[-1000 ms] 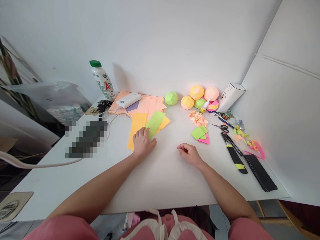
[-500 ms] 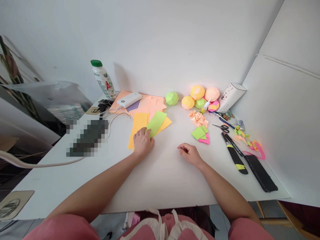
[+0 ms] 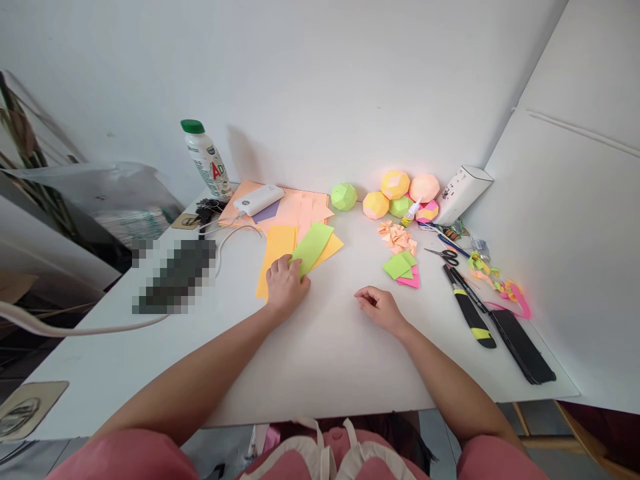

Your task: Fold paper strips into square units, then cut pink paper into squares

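My left hand (image 3: pixel 287 285) rests on the near end of a green paper strip (image 3: pixel 314 245), its fingers bent slightly and spread over it. Yellow-orange paper sheets (image 3: pixel 279 248) lie under and beside that strip. Some of the yellow paper shows past its right edge. Farther right, my right hand (image 3: pixel 380 307) lies on the white table with its fingers curled in loosely and nothing visible in them. Closest to it are small green paper squares (image 3: pixel 397 266) and a pink square (image 3: pixel 411 279), lying beyond its fingers. Fingertips of the left hand are partly hidden.
Faceted paper balls (image 3: pixel 395 185) sit by the wall, near a glue bottle (image 3: pixel 410 212) and folded peach pieces (image 3: pixel 397 238). Scissors (image 3: pixel 449 257), a utility knife (image 3: pixel 470 313) and a black case (image 3: pixel 523 347) lie right. A power bank (image 3: pixel 259 199) and bottle (image 3: pixel 207 160) stand left.
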Motion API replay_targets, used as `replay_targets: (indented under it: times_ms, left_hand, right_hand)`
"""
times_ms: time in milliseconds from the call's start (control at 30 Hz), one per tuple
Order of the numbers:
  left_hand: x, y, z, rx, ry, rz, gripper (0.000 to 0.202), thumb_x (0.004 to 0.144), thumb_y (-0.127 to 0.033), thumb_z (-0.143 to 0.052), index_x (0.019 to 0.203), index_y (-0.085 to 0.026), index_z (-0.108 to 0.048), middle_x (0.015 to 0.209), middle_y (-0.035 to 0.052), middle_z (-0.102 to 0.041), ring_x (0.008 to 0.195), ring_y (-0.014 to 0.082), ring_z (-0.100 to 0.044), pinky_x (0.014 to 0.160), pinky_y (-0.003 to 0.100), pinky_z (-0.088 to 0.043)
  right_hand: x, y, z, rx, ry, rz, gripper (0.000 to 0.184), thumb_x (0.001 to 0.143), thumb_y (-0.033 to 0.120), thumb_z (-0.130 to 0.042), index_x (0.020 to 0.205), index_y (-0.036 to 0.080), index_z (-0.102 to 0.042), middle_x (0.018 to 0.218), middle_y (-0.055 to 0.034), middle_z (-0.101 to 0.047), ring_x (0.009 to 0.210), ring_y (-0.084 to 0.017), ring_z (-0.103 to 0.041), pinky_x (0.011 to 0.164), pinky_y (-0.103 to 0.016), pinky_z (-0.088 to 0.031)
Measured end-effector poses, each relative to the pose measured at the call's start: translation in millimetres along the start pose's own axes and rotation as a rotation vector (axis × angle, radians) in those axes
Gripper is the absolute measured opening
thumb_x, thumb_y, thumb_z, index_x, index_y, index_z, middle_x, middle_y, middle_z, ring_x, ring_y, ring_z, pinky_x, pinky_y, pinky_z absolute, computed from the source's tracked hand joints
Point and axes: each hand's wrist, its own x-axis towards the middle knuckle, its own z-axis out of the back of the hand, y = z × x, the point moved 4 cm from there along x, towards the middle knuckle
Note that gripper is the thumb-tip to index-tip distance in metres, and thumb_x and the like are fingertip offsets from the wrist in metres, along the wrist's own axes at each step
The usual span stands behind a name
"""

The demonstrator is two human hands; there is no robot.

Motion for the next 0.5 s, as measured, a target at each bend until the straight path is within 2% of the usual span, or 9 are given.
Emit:
replay_targets:
  times_ms: [233,500]
  left_hand:
    - [-0.2,-0.4,0.5,-0.004,-0.019,-0.018,0.035,0.079,-0.018,-0.048,0.111,-0.019,-0.059,0.127,0.0143,-0.049,0.117,0.0327,-0.045,0.094,0.047,-0.039]
    - [0.0,-1.5,1.9,0.026,-0.015,-0.045,0.037,0.081,-0.011,-0.042,0.113,-0.016,-0.059,0.127,0.0148,-0.049,0.111,0.031,-0.05,0.092,0.045,-0.039]
  right_hand:
    - [0.8,-0.4,0.6,-0.003,-0.003,0.007,0.019,0.08,0.035,-0.052,0.088,0.022,-0.063,0.072,0.0009,-0.062,0.061,-0.013,-0.052,0.058,-0.028,-0.043]
    - [0.3,2.4,0.8,-0.005,-0.005,0.004,0.019,0.079,0.034,-0.052,0.088,0.022,-0.063,0.072,0.0009,-0.062,0.061,-0.013,-0.053,0.059,-0.027,-0.043]
